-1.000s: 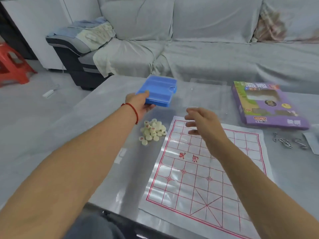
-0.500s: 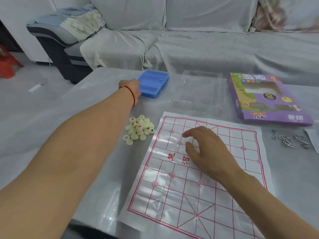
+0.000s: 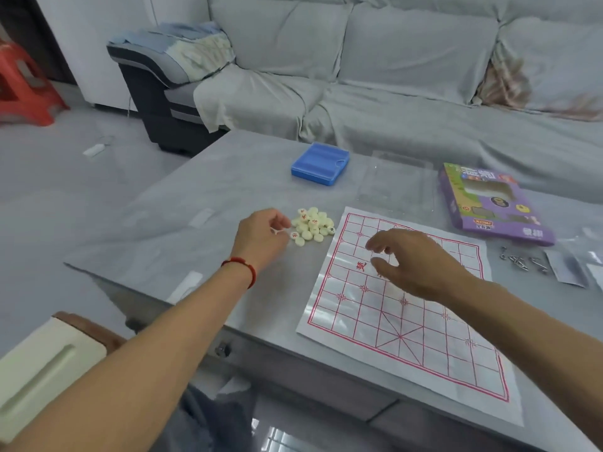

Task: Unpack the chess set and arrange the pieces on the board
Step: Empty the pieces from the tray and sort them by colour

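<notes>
A paper chess board [image 3: 421,334] with a red grid lies on the grey table [image 3: 182,230]. Left of its far corner sits a heap of small cream round pieces [image 3: 314,225], some with red or dark characters. My left hand [image 3: 261,236], a red string on its wrist, is at the heap's left edge; its curled fingertips appear to pinch one pale piece. My right hand [image 3: 414,265] hovers over the far half of the board with loosely bent fingers and holds nothing. The blue plastic piece box [image 3: 321,163] rests on the table beyond the heap.
A clear plastic tray [image 3: 398,184] and a purple cardboard box [image 3: 492,203] lie at the back right. Metal wire puzzles [image 3: 522,259] and small plastic bags [image 3: 574,265] sit at the right edge. A grey sofa [image 3: 391,93] stands behind, a red stool [image 3: 23,89] far left.
My left hand set the blue box down at the back of the table and came back to the heap of pieces. My right hand stayed over the board.
</notes>
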`<control>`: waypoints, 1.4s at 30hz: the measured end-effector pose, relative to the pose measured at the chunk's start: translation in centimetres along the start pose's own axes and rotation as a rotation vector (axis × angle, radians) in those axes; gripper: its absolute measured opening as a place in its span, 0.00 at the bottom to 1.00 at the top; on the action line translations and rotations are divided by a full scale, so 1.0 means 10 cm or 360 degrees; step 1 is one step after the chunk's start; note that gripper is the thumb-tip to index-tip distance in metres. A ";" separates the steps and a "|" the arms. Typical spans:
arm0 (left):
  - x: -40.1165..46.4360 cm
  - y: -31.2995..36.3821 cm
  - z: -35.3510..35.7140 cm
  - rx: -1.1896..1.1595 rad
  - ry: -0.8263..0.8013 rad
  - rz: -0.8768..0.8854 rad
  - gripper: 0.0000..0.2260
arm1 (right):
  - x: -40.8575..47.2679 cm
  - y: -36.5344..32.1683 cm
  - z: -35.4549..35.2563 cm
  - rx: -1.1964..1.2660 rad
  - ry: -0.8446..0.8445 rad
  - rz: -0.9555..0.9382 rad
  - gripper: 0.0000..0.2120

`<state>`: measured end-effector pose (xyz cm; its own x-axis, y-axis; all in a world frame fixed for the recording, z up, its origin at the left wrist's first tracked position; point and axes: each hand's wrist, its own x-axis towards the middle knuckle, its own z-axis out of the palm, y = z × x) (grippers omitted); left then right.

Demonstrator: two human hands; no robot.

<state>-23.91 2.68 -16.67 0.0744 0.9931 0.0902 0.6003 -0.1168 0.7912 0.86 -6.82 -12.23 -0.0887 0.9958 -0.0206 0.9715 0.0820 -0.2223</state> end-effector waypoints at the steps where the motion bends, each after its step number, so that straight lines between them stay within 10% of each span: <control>1: -0.07 -0.06 -0.02 0.0075 0.0009 0.0060 0.09 | 0.06 -0.02 0.00 -0.0037 -0.0020 -0.0016 0.14; 18: 0.16 -0.41 0.61 0.0618 0.0157 0.0778 0.04 | 1.08 -0.35 0.79 -0.0087 0.0221 -0.0137 0.14; 25: 0.12 -0.36 0.43 0.0585 -0.0001 0.0517 0.05 | 1.04 -0.37 0.84 -0.0034 0.0284 -0.0250 0.11; 34: 0.12 -0.28 0.21 -0.0855 -0.0026 -0.0483 0.01 | 0.92 -0.48 0.74 0.0667 0.0152 -0.0281 0.16; 42: 0.06 -0.38 0.04 -0.0369 -0.0054 -0.0372 0.01 | 0.85 -0.60 0.78 0.0389 -0.0017 -0.0538 0.12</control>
<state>-25.82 3.73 -19.89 -0.0151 0.9918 -0.1271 0.4075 0.1222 0.9050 -7.40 0.82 -18.70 -0.3975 0.9138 0.0832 0.8066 0.3912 -0.4432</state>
